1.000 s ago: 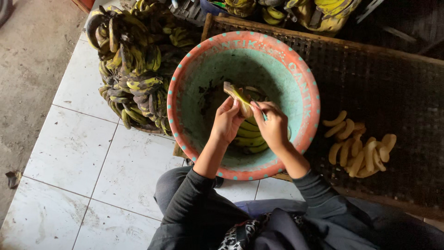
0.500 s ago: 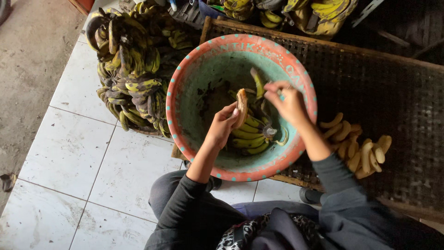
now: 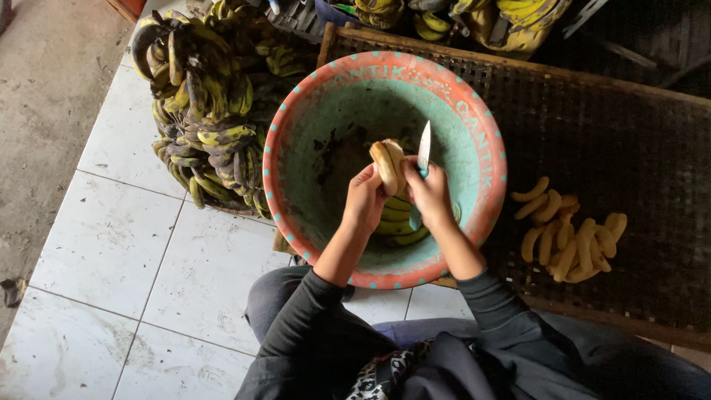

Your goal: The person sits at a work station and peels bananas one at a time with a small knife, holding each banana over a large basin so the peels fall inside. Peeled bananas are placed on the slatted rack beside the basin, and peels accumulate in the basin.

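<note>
White tiled floor (image 3: 111,244) carries your round teal plastic basin with orange rim (image 3: 489,141), banana peels (image 3: 396,222) inside. Above its centre, your left hand (image 3: 364,198) grips a half-peeled pale banana (image 3: 388,164); right hand (image 3: 429,194) clenches a small steel knife (image 3: 424,147).

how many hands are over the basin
2: the left hand holds a peeled banana, and the right hand holds a knife, both above the basin.

Single view, head-mounted. Looks steeply down from above the seated person, close over both arms. Frame centres on a round basin (image 3: 385,81); tiled floor (image 3: 111,244) left, dark woven tray (image 3: 622,148) right. No second view.
</note>
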